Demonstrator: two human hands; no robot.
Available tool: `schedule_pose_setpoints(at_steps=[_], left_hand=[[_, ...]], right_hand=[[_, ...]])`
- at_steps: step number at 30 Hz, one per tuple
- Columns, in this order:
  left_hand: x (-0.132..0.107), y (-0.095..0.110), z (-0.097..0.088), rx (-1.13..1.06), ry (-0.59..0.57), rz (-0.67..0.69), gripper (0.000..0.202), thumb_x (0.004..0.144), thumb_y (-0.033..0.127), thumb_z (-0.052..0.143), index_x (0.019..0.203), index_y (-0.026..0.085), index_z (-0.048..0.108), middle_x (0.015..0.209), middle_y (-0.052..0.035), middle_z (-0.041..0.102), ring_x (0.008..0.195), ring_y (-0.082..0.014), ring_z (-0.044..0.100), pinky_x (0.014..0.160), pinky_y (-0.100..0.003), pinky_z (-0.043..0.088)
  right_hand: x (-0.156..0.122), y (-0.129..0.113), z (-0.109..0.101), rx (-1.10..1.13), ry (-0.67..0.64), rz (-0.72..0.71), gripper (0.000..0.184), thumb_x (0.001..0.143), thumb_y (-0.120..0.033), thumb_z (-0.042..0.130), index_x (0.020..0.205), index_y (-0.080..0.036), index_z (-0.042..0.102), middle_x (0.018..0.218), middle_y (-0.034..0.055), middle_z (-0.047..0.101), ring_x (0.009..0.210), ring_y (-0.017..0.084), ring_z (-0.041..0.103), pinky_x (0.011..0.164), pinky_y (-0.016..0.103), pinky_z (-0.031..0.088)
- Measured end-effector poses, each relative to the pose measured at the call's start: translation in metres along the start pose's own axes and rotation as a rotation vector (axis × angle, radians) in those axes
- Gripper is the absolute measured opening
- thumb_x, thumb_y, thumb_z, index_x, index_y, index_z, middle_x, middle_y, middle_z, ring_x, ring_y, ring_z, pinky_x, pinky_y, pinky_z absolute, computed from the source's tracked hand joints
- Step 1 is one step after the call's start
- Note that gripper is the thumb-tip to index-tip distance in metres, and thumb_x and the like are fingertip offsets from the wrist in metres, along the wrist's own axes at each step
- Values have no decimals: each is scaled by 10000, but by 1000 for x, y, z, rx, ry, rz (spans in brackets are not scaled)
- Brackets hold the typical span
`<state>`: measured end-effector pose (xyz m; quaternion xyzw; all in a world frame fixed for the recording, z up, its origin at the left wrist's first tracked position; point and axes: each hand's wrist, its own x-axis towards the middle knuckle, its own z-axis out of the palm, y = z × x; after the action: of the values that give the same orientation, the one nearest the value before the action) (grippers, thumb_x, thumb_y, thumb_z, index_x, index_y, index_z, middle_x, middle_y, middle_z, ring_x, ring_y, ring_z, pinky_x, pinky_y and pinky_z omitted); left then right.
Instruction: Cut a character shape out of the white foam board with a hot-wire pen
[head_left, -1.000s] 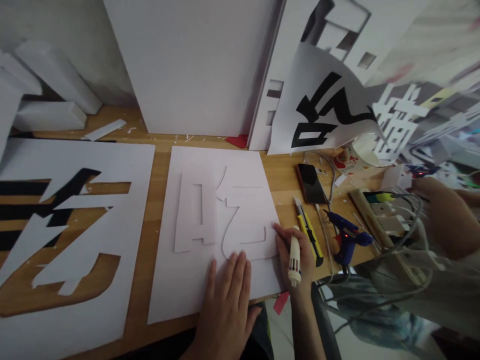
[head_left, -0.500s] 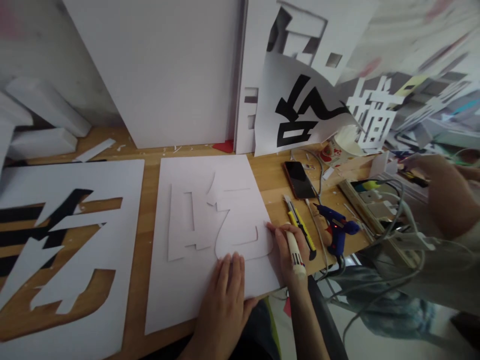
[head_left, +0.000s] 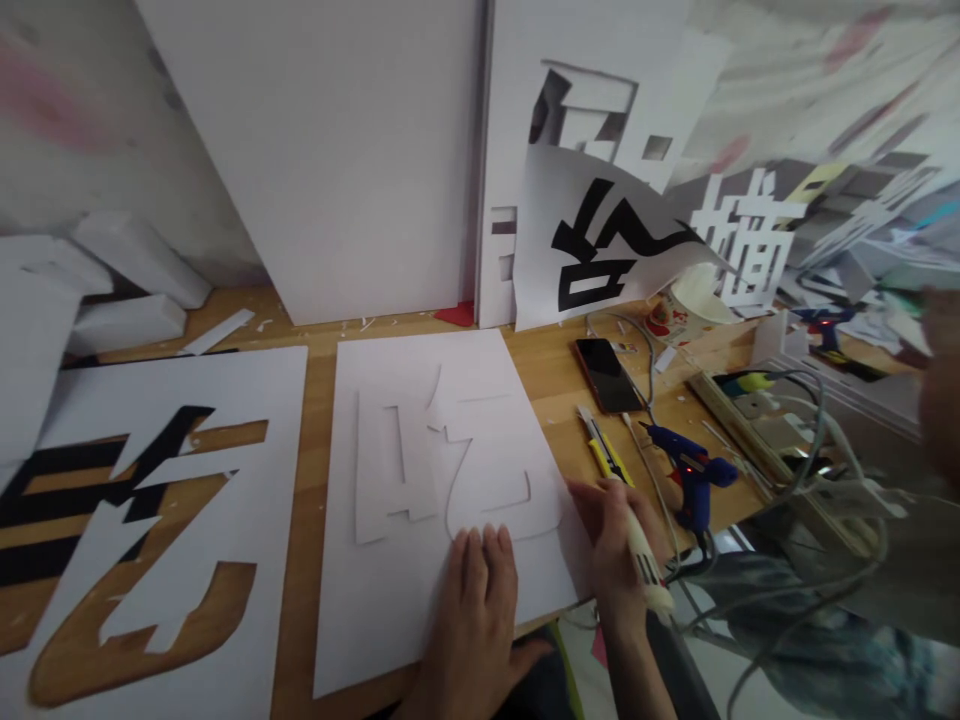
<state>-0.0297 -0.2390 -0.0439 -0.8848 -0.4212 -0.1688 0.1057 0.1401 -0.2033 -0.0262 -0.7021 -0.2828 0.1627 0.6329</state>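
Note:
My left hand (head_left: 480,610) lies flat with fingers stretched on a white foam board or card (head_left: 375,635), near its front edge. A white cut-out character (head_left: 420,470) lies on this board, and the fingertips touch its lower part. At the board's right edge, my right hand (head_left: 616,545) is closed round a thick cream multicolour pen (head_left: 646,565). The pen's tip is hidden behind the fingers. Just beyond that hand lies a yellow utility knife (head_left: 606,450).
A blue glue gun (head_left: 691,470), a phone (head_left: 606,375) and cables lie to the right, by a power strip (head_left: 757,405). Left is another cut board (head_left: 289,480). Large boards (head_left: 322,170) lean behind, with a printed sheet (head_left: 540,240). A co-worker's blurred arm (head_left: 941,390) is far right.
The view has shifted, so the table sits lower and further right. My right hand with the pen has moved slightly right from the cut-out. The co-worker's hand has moved towards the right edge.

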Motion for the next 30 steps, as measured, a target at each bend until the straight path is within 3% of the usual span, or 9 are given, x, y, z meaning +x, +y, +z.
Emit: schedule_pose_setpoints(at_steps=[3, 5, 7, 12, 14, 19, 23, 26, 30], left_hand=[[1, 0, -1, 68, -34, 36, 731, 789, 610, 640, 1269, 59, 630, 1295, -148, 606, 1174, -319, 560, 1038, -425, 469], [2, 0, -1, 128, -37, 63, 552, 814, 419, 649, 1256, 88, 645, 1280, -121, 616, 1146, -300, 586, 1049, -432, 460], [2, 0, -1, 158, -15, 65, 471, 827, 331, 615, 1236, 102, 658, 1271, -114, 617, 1133, -292, 599, 1055, -446, 451], [1, 1, 1, 127, 3, 3, 505, 805, 368, 636, 1244, 119, 643, 1323, -137, 590, 1222, -305, 550, 1076, -437, 420], [1, 1, 3, 105, 12, -13, 530, 775, 403, 664, 1233, 139, 650, 1336, -127, 587, 1260, -306, 522, 1088, -425, 408], [5, 2, 6, 97, 16, -45, 437, 852, 385, 572, 1214, 157, 662, 1230, -103, 648, 1186, -263, 576, 1042, -393, 460], [8, 3, 5, 117, -24, -41, 410, 895, 330, 524, 1247, 157, 647, 1206, -101, 650, 1148, -261, 596, 1013, -405, 502], [8, 2, 3, 123, -58, -16, 434, 921, 316, 486, 1285, 121, 623, 1266, -132, 616, 1195, -269, 572, 1027, -402, 501], [8, 1, 1, 127, -80, -15, 458, 920, 308, 487, 1303, 91, 613, 1305, -148, 597, 1193, -285, 576, 1043, -404, 495]], right_hand=[[-1, -21, 3, 17, -100, -100, 443, 913, -599, 461, 998, -194, 619, 571, -33, 598, 502, 135, 553, 539, 278, 451], [0, -41, 13, 98, -201, -195, 360, 884, -557, 539, 1004, -222, 595, 591, -54, 545, 510, 121, 509, 507, 254, 406], [-2, -59, 30, 75, -360, -265, 250, 858, -479, 610, 891, -232, 586, 618, -48, 552, 550, 119, 518, 516, 243, 407], [-10, -75, 82, -133, -961, -291, 334, 822, -421, 601, 602, -218, 453, 499, -60, 421, 462, 81, 351, 443, 233, 269], [-14, -68, 99, -154, -1055, -291, 344, 795, -409, 559, 557, -226, 391, 491, -62, 361, 466, 80, 323, 442, 237, 249], [-18, -50, 116, -216, -1218, -274, 341, 776, -338, 515, 533, -232, 301, 497, -69, 279, 481, 79, 282, 450, 237, 232], [-14, -48, 114, -276, -1315, -261, 267, 767, -335, 589, 579, -215, 442, 505, -69, 376, 477, 80, 321, 444, 234, 247], [-12, -48, 111, -311, -1304, -292, 258, 772, -356, 612, 609, -213, 473, 525, -63, 423, 492, 85, 356, 461, 235, 274], [-15, -48, 108, -354, -1243, -376, 306, 776, -316, 593, 552, -218, 408, 499, -66, 373, 496, 84, 328, 491, 245, 264]])
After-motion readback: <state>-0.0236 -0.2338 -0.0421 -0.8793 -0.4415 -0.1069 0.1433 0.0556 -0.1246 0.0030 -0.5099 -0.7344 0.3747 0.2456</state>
